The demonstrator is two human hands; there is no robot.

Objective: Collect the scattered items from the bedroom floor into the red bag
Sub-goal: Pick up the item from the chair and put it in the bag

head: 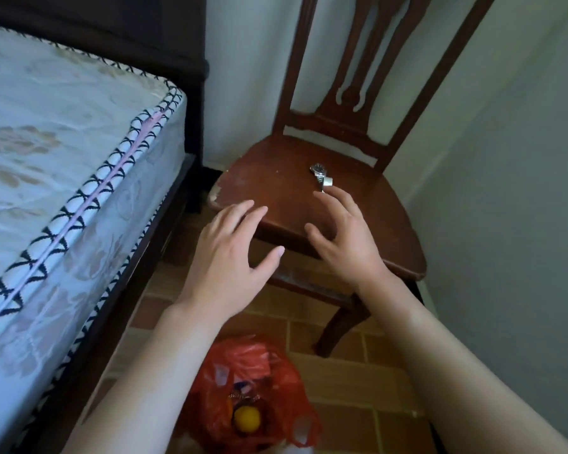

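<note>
Your hands, left point(225, 253) and right point(345, 237), hover spread and empty over the chair seat point(276, 191); red bag point(253, 394) gapes below, wristwatch point(319, 172) near right fingertips.

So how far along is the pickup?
Done: the red bag on the floor already holds a yellow ball and other bits. In hand: nothing; left hand and right hand are open over the chair. Left: the watch on its seat.

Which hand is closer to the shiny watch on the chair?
The right hand. Its fingers nearly reach the watch on the chair; the left hand hangs off the seat's front edge.
</note>
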